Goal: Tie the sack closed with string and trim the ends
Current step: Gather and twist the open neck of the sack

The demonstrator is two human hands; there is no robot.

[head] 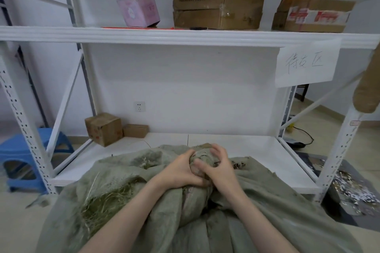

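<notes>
Gripping the bunched neck of the sack (115, 178) at lower centre of the frame, the left hand (178, 172) curls its fingers round it; the right hand (221, 168), fingers curled and slightly spread, clasps it too.

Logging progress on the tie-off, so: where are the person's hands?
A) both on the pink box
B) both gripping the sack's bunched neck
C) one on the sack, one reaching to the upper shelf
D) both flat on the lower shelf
B: the left hand and right hand both curl round the gathered neck of the sack.
</notes>
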